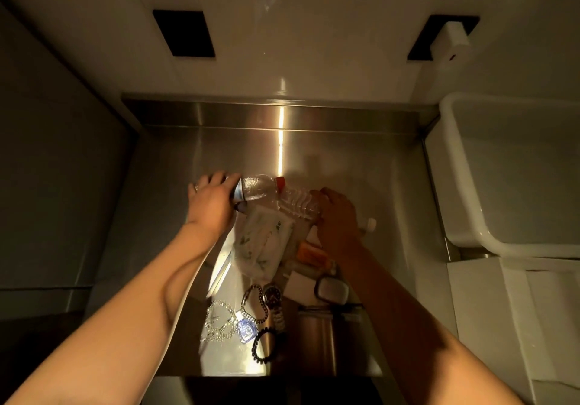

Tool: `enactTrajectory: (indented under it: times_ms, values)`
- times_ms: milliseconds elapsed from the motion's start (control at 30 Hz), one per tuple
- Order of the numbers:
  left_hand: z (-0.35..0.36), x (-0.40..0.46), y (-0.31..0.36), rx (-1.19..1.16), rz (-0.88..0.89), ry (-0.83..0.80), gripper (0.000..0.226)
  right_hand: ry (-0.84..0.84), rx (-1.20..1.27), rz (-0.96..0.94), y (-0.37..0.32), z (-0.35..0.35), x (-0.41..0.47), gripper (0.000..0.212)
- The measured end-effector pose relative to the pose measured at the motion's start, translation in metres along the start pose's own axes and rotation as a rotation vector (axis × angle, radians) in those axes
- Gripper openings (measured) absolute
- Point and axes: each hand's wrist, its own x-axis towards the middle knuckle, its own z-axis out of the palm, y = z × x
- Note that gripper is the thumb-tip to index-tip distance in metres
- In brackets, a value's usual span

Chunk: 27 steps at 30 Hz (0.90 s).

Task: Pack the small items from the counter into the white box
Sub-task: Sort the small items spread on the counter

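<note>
None packed: the box [470, 166], at the counter's right, looks empty.
Left hand [211, 201]: wrapped round the base of a clear bottle [255, 187].
Right hand [337, 216]: closed on a red-capped bottle [296, 202].
Left on counter [361, 159]: tissue pack [266, 244], watch [273, 299], beads [266, 346], chains [219, 323], small boxes.
Progress: just starting.

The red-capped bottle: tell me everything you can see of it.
The red-capped bottle is clear, ribbed, thin plastic and looks empty or nearly so. It lies on its side on the steel counter, red cap pointing up-left, close to the other clear bottle. The right hand has its grip on the base end. Its lower edge meets the white patterned pouch.
</note>
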Motion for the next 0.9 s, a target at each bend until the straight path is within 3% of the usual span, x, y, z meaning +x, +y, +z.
enactTrajectory:
  times_ms: [333, 533, 700, 900]
  values:
    - [0.006, -0.036, 0.014, 0.038, -0.021, 0.010, 0.060, 0.045, -0.027, 0.014, 0.000, 0.001, -0.031, 0.065]
    - [0.008, -0.051, 0.017, 0.020, -0.008, 0.016, 0.059, 0.057, -0.028, -0.010, 0.003, 0.000, -0.044, 0.053]
    - [-0.007, -0.065, 0.025, -0.021, 0.032, 0.062, 0.060, 0.000, -0.068, -0.127, 0.011, -0.014, -0.048, 0.054]
    - [-0.017, -0.108, 0.059, -0.140, 0.051, 0.154, 0.052, 0.121, 0.043, -0.225, 0.030, -0.020, -0.078, 0.040]
